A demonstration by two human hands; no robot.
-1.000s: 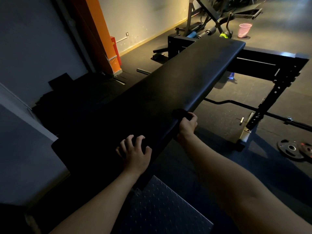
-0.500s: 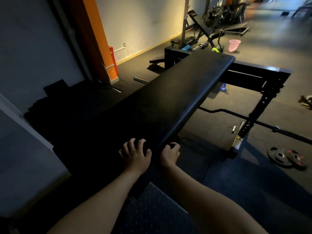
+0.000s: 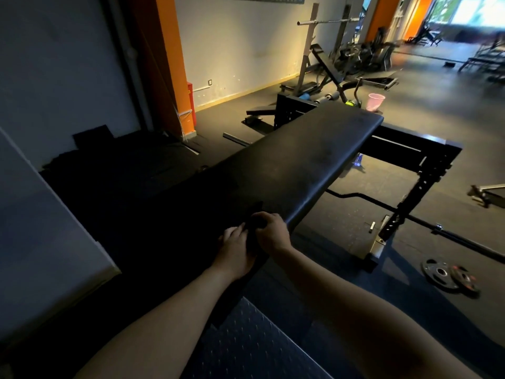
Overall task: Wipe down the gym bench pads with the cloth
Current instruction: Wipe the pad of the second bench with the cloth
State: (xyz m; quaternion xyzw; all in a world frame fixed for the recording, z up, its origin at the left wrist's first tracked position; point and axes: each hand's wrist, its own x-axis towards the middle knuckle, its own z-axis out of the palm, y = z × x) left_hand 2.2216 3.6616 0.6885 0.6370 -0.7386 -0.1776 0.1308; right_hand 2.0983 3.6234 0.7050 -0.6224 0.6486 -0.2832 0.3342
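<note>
Dark cloth (image 3: 252,224) at the bench pad's (image 3: 314,160) near edge: my right hand (image 3: 272,233) grips it, my left hand (image 3: 235,248) seemingly pinches it; bunched, it may skip patches.

Bench pad (image 3: 314,160) — long, black, runs from near left to far right. Dark cloth (image 3: 252,222) at pad's near right edge. Right hand (image 3: 270,233) curled round cloth; left hand (image 3: 235,247) just beside, fingers touching cloth, grip lost in shadow. Pink bucket (image 3: 376,101) on floor beyond pad. Weight plates (image 3: 451,277) on floor at right — well apart from pad.
</note>
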